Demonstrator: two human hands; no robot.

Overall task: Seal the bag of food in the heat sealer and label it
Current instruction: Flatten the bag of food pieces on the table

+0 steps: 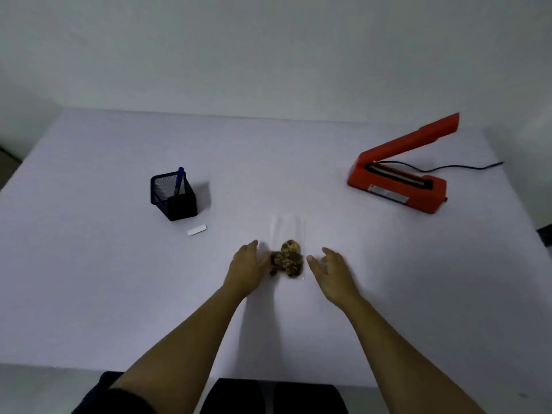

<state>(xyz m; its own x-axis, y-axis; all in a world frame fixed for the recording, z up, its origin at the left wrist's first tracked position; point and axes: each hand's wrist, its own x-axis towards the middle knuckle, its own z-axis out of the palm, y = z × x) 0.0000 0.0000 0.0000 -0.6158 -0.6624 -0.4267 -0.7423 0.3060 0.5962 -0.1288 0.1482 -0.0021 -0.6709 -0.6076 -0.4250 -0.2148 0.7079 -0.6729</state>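
A clear plastic bag [288,231] lies flat at the table's centre with brown speckled food [287,259] in its near end. My left hand [246,265] rests at the bag's left side, its thumb touching the food end. My right hand [331,271] hovers just right of the bag, fingers relaxed, holding nothing. A red heat sealer [400,174] stands at the far right with its arm raised. A small white label [196,230] lies left of the bag, near a black mesh pen holder [173,195] with a blue pen [179,179] in it.
The sealer's black cord [466,167] trails to the table's right edge. The table is covered in a pale lilac cloth [89,264], and a white wall rises behind it. My dark trousers show at the near edge.
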